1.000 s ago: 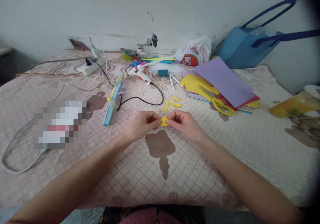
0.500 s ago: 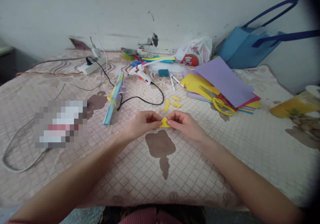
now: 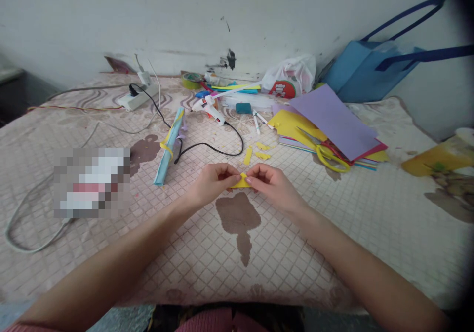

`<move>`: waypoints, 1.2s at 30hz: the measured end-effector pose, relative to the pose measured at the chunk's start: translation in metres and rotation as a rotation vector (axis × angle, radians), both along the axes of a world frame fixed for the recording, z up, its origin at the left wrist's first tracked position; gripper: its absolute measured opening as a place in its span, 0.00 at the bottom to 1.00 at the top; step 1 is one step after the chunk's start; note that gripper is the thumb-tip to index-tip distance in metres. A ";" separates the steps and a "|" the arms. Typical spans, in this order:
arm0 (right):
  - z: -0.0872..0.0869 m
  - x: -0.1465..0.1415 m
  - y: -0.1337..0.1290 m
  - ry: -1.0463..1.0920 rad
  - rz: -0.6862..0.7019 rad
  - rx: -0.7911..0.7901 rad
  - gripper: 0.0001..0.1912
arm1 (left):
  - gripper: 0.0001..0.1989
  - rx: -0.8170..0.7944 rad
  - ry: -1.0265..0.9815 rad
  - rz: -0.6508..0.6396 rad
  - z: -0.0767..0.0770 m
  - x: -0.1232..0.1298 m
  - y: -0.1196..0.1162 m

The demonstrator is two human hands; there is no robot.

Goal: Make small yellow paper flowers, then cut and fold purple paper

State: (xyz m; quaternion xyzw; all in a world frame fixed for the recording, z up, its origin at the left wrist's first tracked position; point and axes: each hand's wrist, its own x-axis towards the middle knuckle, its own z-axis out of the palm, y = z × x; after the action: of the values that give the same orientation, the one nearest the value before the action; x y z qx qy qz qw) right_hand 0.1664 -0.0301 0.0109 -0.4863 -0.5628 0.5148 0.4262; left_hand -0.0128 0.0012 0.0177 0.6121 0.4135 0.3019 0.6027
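Note:
A small piece of yellow paper [image 3: 242, 181] is pinched between my two hands above the middle of the table. My left hand [image 3: 217, 180] grips its left side between thumb and fingers. On the right side, the thumb and fingers of my right hand [image 3: 269, 180] press on it; the fingers hide part of the paper. Just beyond the hands lie several yellow paper scraps [image 3: 262, 156]. To the left is a light blue paper roll [image 3: 168, 149] with yellow and purple curled strips on it.
A white glue gun [image 3: 210, 110] with a black cord lies behind the hands. Yellow-handled scissors [image 3: 329, 158] rest against coloured paper sheets [image 3: 333, 119] at right. A power strip [image 3: 137, 97] stands back left, a blue bag [image 3: 365, 72] back right, and a cup of yellow drink [image 3: 437, 156] far right.
Both hands stay at nearly the same spot, still holding the yellow paper. My fingers have shifted slightly on it, and more of its lower left edge shows. The view has moved slightly.

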 end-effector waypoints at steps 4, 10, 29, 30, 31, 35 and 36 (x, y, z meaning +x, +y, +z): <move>-0.001 0.006 0.002 0.283 0.143 -0.267 0.05 | 0.09 -0.243 -0.159 -0.126 0.002 -0.003 0.001; -0.002 0.009 0.002 0.368 0.221 -0.344 0.05 | 0.10 -0.379 -0.260 -0.221 0.001 -0.008 0.002; 0.000 0.005 -0.001 0.190 0.124 -0.172 0.05 | 0.09 -0.148 -0.125 -0.166 0.004 -0.005 0.001; 0.001 0.004 -0.001 0.136 0.103 -0.126 0.05 | 0.09 -0.106 -0.094 -0.146 0.004 -0.004 0.001; 0.001 0.004 -0.002 0.082 0.082 -0.083 0.06 | 0.09 -0.073 -0.068 -0.127 0.004 -0.003 0.001; 0.004 0.000 -0.004 -0.133 -0.009 0.088 0.04 | 0.09 0.008 -0.015 -0.071 0.003 -0.001 -0.001; 0.005 -0.002 -0.005 -0.180 -0.034 0.128 0.04 | 0.09 0.023 -0.008 -0.060 0.002 -0.001 -0.001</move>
State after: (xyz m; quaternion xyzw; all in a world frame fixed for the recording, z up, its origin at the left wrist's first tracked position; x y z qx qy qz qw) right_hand 0.1649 -0.0349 0.0157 -0.5119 -0.6221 0.4247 0.4130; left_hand -0.0135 0.0002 0.0201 0.6299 0.3891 0.2909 0.6060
